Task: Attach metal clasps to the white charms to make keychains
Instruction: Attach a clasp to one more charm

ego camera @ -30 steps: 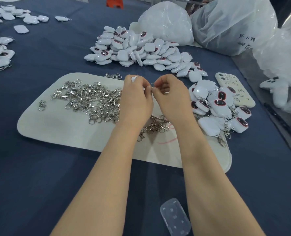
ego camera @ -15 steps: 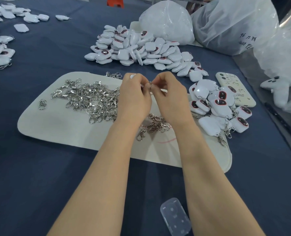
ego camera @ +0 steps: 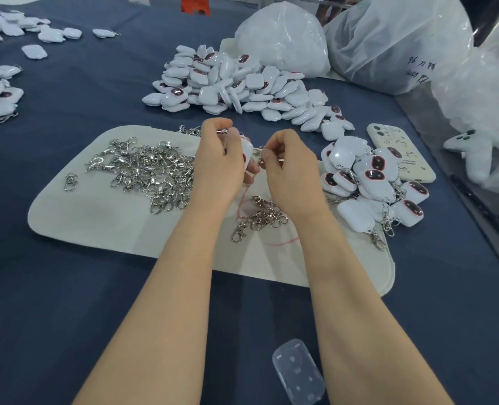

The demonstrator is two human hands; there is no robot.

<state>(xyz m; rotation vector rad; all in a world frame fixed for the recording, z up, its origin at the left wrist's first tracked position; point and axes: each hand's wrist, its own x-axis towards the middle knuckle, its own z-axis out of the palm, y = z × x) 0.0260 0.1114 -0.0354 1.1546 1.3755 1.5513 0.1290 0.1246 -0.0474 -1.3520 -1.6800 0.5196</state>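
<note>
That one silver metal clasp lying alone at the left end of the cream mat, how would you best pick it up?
Probably from straight above, pinching the lone silver metal clasp across its narrow middle: it lies flat on the cream mat, apart from the clasp pile, with bare mat either side for fingertips.

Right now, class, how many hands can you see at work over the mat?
2. The left hand grips a charm over the mat; the right hand, just beside it, pinches a clasp. No others show.

Forearms extended, left hand (ego camera: pixel 219 159) curled in grip, right hand (ego camera: pixel 289 168) fingertips pinching
</note>
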